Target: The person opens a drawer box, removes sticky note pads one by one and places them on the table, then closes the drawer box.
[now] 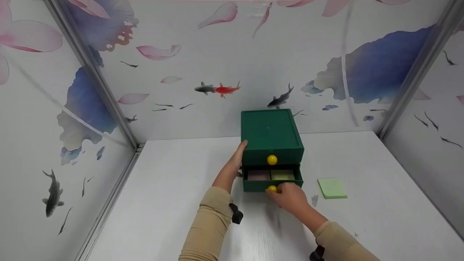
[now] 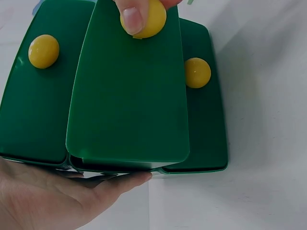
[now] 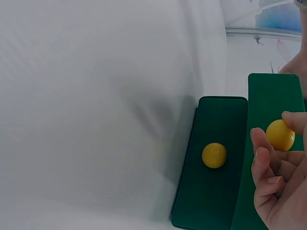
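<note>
A green drawer cabinet (image 1: 270,130) with yellow knobs stands on the white table, its middle drawer (image 1: 253,186) pulled partway out. Inside that drawer a divider parts a pinkish pad (image 1: 259,175) from a yellow-green pad (image 1: 282,175). My right hand (image 1: 291,195) pinches the drawer's yellow knob (image 3: 280,135) between thumb and fingers. Against the cabinet's left side my left hand (image 1: 237,159) rests, its fingers extended along the wall in the left wrist view. The top drawer's knob (image 2: 43,51) and the bottom drawer's knob (image 2: 197,73) sit on closed fronts.
A light green sticky note pad (image 1: 332,188) lies on the table (image 1: 174,203) to the right of the cabinet. Behind the cabinet rises a white panel (image 1: 181,119) painted with fish and petals. Similar panels enclose both sides.
</note>
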Demonstrator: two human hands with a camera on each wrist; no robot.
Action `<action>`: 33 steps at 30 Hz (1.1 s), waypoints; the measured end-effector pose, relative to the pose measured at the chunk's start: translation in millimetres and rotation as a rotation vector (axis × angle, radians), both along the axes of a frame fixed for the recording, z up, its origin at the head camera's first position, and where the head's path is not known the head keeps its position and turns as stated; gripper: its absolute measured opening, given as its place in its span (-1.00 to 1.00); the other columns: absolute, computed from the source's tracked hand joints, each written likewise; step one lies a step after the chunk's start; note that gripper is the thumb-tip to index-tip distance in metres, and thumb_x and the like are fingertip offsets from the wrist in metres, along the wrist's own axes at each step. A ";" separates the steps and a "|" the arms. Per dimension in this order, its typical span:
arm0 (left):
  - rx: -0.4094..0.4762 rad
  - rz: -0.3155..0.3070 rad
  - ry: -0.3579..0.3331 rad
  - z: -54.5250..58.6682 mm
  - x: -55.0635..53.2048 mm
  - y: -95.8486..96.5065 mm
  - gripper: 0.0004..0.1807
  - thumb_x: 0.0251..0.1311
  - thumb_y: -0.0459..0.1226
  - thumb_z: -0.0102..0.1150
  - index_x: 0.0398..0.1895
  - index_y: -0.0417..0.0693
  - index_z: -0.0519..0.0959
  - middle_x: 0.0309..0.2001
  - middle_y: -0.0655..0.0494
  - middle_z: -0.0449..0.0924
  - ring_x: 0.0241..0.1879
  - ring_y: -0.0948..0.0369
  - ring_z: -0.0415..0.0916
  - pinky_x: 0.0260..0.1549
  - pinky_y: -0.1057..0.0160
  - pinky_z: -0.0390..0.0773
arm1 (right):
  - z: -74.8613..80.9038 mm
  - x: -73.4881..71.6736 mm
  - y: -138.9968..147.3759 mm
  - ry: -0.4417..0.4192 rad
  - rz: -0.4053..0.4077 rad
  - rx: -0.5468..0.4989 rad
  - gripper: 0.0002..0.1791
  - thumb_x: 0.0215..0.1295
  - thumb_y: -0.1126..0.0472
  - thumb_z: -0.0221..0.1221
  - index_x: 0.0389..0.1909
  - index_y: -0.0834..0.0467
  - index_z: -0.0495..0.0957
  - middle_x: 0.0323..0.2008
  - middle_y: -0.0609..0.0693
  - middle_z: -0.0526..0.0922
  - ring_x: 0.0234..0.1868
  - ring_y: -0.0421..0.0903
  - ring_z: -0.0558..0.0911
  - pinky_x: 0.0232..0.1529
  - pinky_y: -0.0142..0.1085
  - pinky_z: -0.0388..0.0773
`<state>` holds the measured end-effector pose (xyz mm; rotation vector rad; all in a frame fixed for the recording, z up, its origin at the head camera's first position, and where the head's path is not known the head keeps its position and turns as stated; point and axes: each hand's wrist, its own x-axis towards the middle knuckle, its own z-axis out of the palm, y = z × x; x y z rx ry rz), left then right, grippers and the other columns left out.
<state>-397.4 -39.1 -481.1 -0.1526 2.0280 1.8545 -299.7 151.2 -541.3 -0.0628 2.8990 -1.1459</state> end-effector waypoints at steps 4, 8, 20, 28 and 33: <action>0.023 0.013 -0.017 -0.2 1.0 -1.9 0.05 0.16 0.42 -0.24 0.57 0.01 -0.07 0.45 -0.29 -0.03 0.32 -0.29 0.08 0.18 -0.32 0.17 | 0.9 2.8 1.6 -0.018 0.040 -0.004 -0.54 0.24 -0.03 0.29 -0.76 0.10 0.46 -0.77 -0.08 0.46 -0.69 -0.13 0.47 -0.62 -0.28 0.37; 0.047 0.019 -0.020 0.1 1.0 -2.6 0.01 0.18 0.40 -0.25 0.58 0.06 -0.10 0.47 -0.28 -0.07 0.34 -0.28 0.05 0.20 -0.31 0.15 | 4.0 5.4 4.7 -0.042 0.090 -0.009 -0.55 0.23 -0.06 0.31 -0.74 0.09 0.50 -0.76 -0.05 0.49 -0.69 -0.12 0.48 -0.61 -0.27 0.36; 0.053 0.006 -0.031 0.0 7.2 9.3 0.08 0.15 0.46 -0.29 0.57 -0.03 -0.07 0.37 -0.27 0.14 0.29 -0.15 0.17 0.20 -0.25 0.20 | 9.8 18.8 20.5 -0.094 0.146 0.033 -0.59 0.21 -0.09 0.31 -0.64 0.14 0.60 -0.74 -0.03 0.54 -0.67 -0.12 0.49 -0.58 -0.26 0.37; 0.028 -0.014 -0.007 -0.5 6.2 15.0 0.10 0.14 0.48 -0.32 0.58 0.02 -0.13 0.41 -0.29 0.08 0.35 -0.19 0.09 0.22 -0.31 0.12 | 9.4 28.9 27.6 -0.140 0.137 0.040 -0.62 0.21 -0.07 0.31 -0.60 0.14 0.62 -0.74 -0.07 0.53 -0.65 -0.11 0.50 -0.56 -0.26 0.39; 0.014 -0.020 -0.004 0.2 6.4 17.2 0.06 0.17 0.46 -0.34 0.58 0.04 -0.17 0.43 -0.31 0.03 0.38 -0.22 0.04 0.20 -0.37 0.09 | 5.5 34.9 29.6 -0.156 0.128 0.000 -0.64 0.20 -0.10 0.32 -0.52 0.13 0.65 -0.71 -0.07 0.54 -0.63 -0.11 0.52 -0.53 -0.25 0.42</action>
